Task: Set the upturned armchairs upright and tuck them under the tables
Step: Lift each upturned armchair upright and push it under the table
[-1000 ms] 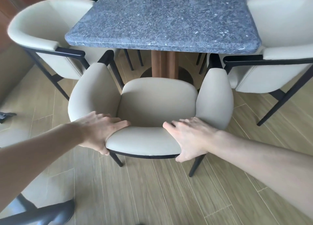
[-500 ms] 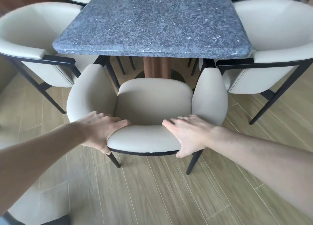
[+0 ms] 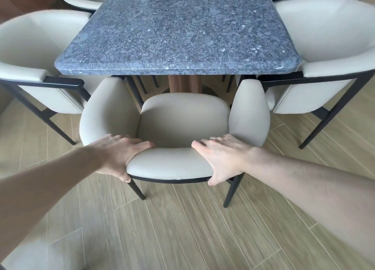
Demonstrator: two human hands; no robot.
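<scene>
Both hands, left hand and right hand, fingers clasping upright armchair backrest, arms at counter near edge, seat not yet under.

Both hands apparently curled, arms outstretched

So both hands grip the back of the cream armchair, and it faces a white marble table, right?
Not quite: the head view shows a blue-grey speckled stone table, not white marble. Both the left hand and right hand do grip the cream padded armchair by its backrest.
</scene>
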